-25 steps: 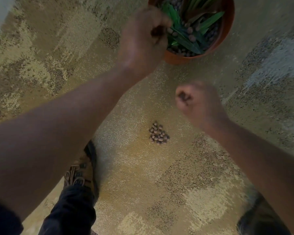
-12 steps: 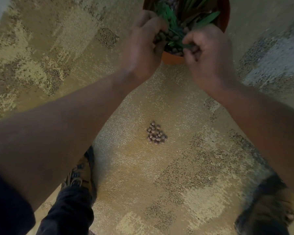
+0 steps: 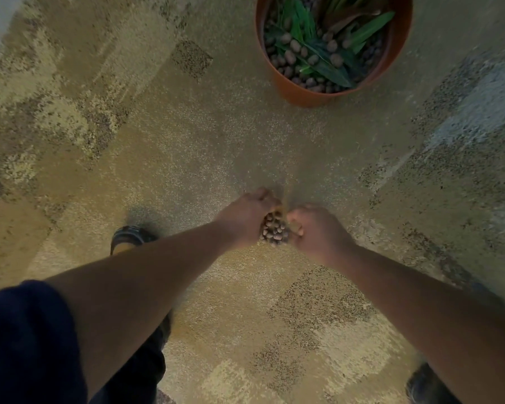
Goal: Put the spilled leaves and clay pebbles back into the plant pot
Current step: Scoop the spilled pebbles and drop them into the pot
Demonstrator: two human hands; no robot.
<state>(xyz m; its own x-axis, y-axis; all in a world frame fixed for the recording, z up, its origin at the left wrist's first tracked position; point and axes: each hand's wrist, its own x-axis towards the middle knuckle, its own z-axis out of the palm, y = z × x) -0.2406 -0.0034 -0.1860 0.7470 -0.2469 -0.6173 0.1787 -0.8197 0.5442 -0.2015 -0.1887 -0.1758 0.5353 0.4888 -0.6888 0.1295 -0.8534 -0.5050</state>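
Both hands are down on the patterned carpet, cupped either side of a small heap of clay pebbles. Left hand is pressed against the heap's left edge, fingers curled inward over the far side. Right hand is set against the right edge, fingers likewise curled in. Heap is bracketed between the two palms and touched by both; pebbles are seen lying on the carpet in the gap, not lifted. Whether any are actually pinched by either hand cannot be told; fingertips are hidden and motion-blurred.

Orange plastic plant pot is seen upright on the carpet at upper right, well apart from the hands. It is filled with clay pebbles, with green leaves lying on top. A sandal is seen left of the left forearm, another shoe at the bottom right edge.
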